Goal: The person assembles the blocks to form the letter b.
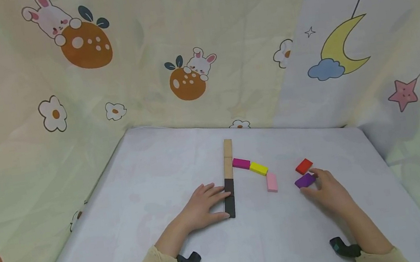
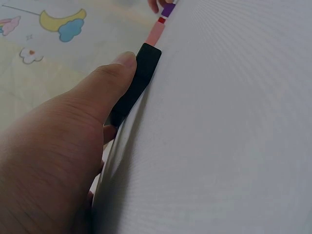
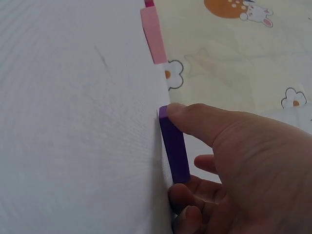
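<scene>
Two black blocks, a farther one [image 1: 229,185] and a nearer one [image 1: 230,207], lie end to end on the white table. My left hand [image 1: 201,209] rests beside them with fingers spread, a fingertip near their joint and the thumb at the nearer block's lower end. The left wrist view shows the thumb against a black block [image 2: 140,80]. My right hand [image 1: 331,192] pinches a purple block [image 1: 304,180] between thumb and fingers. In the right wrist view, the thumb presses one end of this purple block [image 3: 174,146]. Just behind it lies a red block [image 1: 304,166].
Two plain wooden blocks, a far one [image 1: 227,148] and a near one [image 1: 228,168], continue the black row. From their side a magenta block [image 1: 241,163], a yellow block [image 1: 258,168] and a pink block [image 1: 271,182] curve rightward. Printed cloth [image 1: 140,82] hangs behind the table.
</scene>
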A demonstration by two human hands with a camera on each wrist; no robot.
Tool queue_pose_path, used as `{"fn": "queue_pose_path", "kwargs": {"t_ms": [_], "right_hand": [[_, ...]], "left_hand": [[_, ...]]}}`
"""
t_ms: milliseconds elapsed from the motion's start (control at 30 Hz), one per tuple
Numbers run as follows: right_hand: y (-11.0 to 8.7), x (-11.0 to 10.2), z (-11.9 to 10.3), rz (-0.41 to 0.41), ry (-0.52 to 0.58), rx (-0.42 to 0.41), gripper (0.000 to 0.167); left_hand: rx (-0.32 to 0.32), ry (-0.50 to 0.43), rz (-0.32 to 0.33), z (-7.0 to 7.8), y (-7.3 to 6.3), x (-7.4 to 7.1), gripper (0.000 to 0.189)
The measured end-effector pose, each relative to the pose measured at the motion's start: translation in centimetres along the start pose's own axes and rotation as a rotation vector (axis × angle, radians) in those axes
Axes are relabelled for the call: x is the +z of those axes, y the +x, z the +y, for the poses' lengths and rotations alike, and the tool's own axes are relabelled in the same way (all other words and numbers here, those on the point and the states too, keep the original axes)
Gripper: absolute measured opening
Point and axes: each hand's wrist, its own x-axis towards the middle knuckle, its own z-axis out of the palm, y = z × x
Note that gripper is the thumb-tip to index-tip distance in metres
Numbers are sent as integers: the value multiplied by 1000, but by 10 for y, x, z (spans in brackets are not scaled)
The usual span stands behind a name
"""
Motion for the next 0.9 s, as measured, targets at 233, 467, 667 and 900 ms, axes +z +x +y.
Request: {"fn": "queue_pose_path", "kwargs": {"t_ms": [233, 467, 667, 900], "right_hand": [[-1, 1, -2, 2, -36, -3, 91], [0, 5, -1, 30, -89, -1, 89], [0, 6, -2, 28, -45, 3, 89], [-4, 6, -14, 17, 32, -35, 80]], "left_hand": [[-10, -9, -13, 1, 0, 0, 66], [1, -3, -2, 2, -1, -2, 65], [6, -10, 5, 2, -1, -3, 65], [-10, -8, -10, 0, 0, 0, 65]]}}
